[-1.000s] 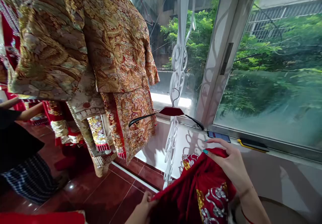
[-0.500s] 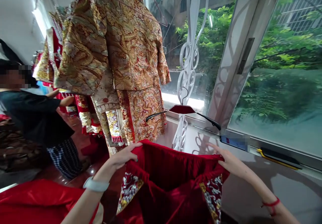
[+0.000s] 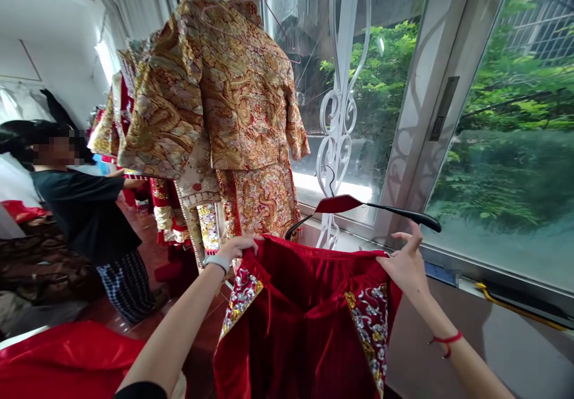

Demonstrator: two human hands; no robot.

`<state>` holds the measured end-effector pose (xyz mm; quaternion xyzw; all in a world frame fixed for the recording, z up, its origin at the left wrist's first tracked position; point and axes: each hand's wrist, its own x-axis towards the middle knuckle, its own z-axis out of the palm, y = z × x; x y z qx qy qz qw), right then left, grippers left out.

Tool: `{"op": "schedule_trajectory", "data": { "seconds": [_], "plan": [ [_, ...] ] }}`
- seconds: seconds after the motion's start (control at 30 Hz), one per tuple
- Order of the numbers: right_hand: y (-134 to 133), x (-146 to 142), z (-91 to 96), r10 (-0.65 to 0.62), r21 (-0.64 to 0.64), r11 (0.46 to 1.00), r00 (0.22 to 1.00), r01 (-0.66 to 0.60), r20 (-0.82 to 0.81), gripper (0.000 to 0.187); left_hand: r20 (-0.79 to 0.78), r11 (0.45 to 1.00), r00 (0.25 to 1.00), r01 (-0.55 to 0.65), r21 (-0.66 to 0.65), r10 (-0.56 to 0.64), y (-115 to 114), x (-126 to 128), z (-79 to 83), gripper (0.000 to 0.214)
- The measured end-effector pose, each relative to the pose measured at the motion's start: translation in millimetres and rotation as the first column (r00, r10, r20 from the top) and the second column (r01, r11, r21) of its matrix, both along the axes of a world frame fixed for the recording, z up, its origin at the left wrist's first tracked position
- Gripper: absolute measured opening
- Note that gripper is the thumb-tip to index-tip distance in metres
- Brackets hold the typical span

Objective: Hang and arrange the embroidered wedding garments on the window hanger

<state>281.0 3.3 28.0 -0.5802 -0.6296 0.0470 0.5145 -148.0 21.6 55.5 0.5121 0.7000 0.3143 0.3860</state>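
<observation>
I hold up a red velvet garment [image 3: 305, 321] with silver and gold embroidered panels by its top edge. My left hand [image 3: 240, 247], a white watch on its wrist, is closed on the left corner. My right hand [image 3: 406, 264] grips the right corner, the forefinger raised towards a black and red hanger [image 3: 363, 207]. That hanger hangs by its hook from the white scrolled window grille [image 3: 338, 124], just above the garment's top edge.
A gold brocade jacket and skirt [image 3: 233, 118] hang on a rail at the left with more embroidered clothes behind. A person in a black top [image 3: 85, 213] stands at far left. Red fabric [image 3: 67, 357] lies at lower left. The window sill [image 3: 493, 279] runs along the right.
Both hands have lifted the red garment and spread its top edge wide. It now sits just under the hanger, which has swung to the right. The view has tilted up.
</observation>
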Motion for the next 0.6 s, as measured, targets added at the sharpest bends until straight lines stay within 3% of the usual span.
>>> {"op": "schedule_trajectory", "data": {
  "seconds": [0.2,0.43,0.6],
  "plan": [
    [7.0,-3.3,-2.3,-0.025,0.179,0.984,1.0,0.024,0.002,0.068,0.092,0.991,0.994,-0.048,-0.124,0.06,29.4,13.9,-17.3,0.049],
    [3.5,3.9,-29.3,-0.024,0.053,0.998,1.0,0.023,0.02,0.088,0.132,0.984,0.991,-0.005,-0.178,0.028,42.2,29.0,-28.2,0.039],
    [-1.4,1.8,-22.5,0.057,0.012,0.998,0.998,-0.057,-0.032,0.09,0.141,0.989,0.988,0.08,-0.124,-0.062,48.5,31.8,-16.9,0.023]
  ]
}}
